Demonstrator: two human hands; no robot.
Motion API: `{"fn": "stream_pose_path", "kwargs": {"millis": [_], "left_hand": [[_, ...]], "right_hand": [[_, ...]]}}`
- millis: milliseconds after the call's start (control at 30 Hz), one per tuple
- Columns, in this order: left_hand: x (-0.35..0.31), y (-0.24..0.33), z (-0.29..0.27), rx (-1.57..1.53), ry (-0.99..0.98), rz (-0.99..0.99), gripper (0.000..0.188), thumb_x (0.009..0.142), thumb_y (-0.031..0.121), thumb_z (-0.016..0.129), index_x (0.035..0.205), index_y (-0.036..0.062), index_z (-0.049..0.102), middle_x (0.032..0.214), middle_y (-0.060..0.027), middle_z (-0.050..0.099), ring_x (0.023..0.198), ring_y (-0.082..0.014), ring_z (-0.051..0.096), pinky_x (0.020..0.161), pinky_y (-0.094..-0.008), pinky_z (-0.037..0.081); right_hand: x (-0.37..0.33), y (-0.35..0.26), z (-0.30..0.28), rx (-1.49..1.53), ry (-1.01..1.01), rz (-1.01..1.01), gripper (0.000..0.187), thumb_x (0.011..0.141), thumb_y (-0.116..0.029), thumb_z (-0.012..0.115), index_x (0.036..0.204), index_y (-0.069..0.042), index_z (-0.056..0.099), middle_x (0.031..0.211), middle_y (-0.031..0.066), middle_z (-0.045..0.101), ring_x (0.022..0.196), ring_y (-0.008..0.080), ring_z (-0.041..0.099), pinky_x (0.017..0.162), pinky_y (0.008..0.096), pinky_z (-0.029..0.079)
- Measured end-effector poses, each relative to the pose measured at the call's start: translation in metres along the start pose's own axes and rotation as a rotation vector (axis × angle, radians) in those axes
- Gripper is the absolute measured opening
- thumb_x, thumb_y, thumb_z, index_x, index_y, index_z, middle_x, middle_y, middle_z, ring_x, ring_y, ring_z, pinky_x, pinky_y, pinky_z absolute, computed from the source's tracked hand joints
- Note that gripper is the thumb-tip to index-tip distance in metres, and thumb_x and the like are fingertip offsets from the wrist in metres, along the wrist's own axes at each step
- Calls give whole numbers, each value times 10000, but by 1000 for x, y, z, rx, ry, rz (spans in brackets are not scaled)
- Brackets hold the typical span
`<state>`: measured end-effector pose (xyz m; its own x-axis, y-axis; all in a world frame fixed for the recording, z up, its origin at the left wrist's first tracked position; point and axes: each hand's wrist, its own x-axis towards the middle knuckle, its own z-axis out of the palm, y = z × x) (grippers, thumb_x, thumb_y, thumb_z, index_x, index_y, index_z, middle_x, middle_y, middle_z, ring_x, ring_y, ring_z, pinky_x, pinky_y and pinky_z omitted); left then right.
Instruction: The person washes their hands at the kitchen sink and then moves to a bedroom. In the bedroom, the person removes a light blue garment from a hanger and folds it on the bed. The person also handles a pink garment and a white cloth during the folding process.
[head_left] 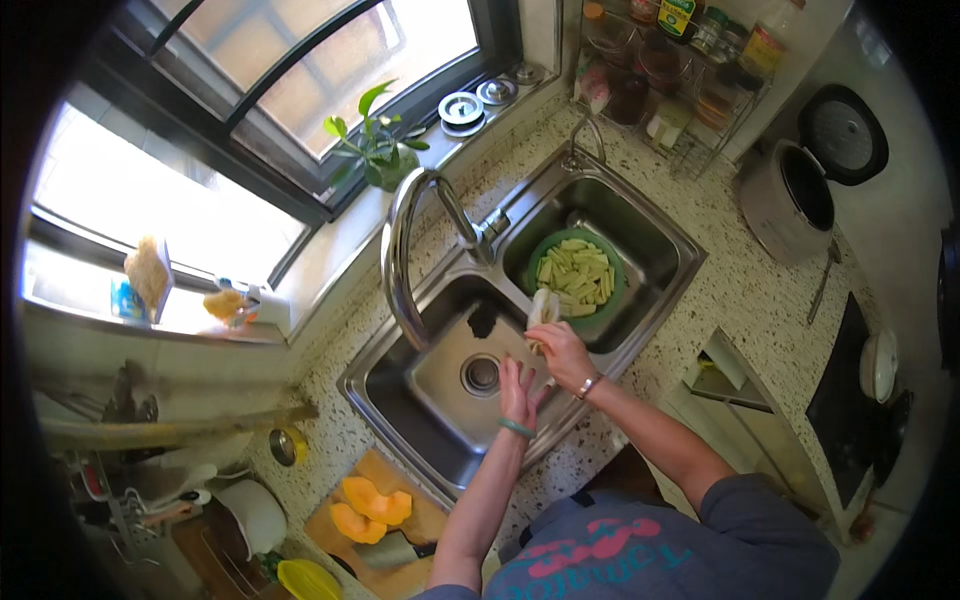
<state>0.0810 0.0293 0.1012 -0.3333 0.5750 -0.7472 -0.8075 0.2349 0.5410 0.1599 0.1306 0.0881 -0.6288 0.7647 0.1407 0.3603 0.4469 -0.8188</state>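
My right hand [563,357] is closed around a crumpled whitish cloth [543,308] above the divider of the double steel sink. Just past it, in the right basin [640,225], a green bowl [533,268] holds cut pale-green vegetable pieces [575,273]. My left hand [519,393], fingers spread and holding nothing, hovers over the left basin [410,400] near the drain [481,375]. A dark clump [481,321] lies on that basin's floor.
A curved faucet [400,250] arches over the left basin. At lower left, a cutting board [420,510] bears orange squash pieces [375,505] and a knife [385,551]. An open rice cooker [785,205] stands at right; a potted plant [385,160] sits on the sill.
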Motion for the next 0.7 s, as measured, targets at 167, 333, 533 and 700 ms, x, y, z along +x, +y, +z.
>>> {"fn": "stream_pose_path", "kwargs": {"millis": [167,333,533,700], "left_hand": [[2,-43,-15,385,-298,388,501,1006,370,436,1441,127,387,1491,-138,346,1380,-277,324,1088,-376,307],[-34,-96,-7,927,-385,670,437,1006,287,443,1352,24,490,1448,-169,414,1384,-278,327,1121,-346,263],[-84,-98,-73,851,-264,644,411,981,217,484,1329,-4,488,1353,-173,507,1260,-253,473,1071,-345,347],[-121,-95,-164,837,141,610,251,948,213,556,1035,-19,598,988,-136,587,943,-236,570,860,-338,452]], "right_hand": [[-65,-59,-80,-204,124,-9,253,760,8,595,1003,-22,658,1070,102,643,1026,298,558,910,382,442],[-112,2,-65,-534,11,-98,282,741,-102,635,1019,-53,636,1096,76,617,1043,284,530,901,401,416],[-156,-13,12,-410,-43,-122,209,739,-172,650,926,-80,627,990,98,615,984,291,544,884,430,410],[-197,-78,63,-136,-280,-198,234,759,-127,620,977,-42,609,1014,133,613,1018,313,556,964,421,394]]}}
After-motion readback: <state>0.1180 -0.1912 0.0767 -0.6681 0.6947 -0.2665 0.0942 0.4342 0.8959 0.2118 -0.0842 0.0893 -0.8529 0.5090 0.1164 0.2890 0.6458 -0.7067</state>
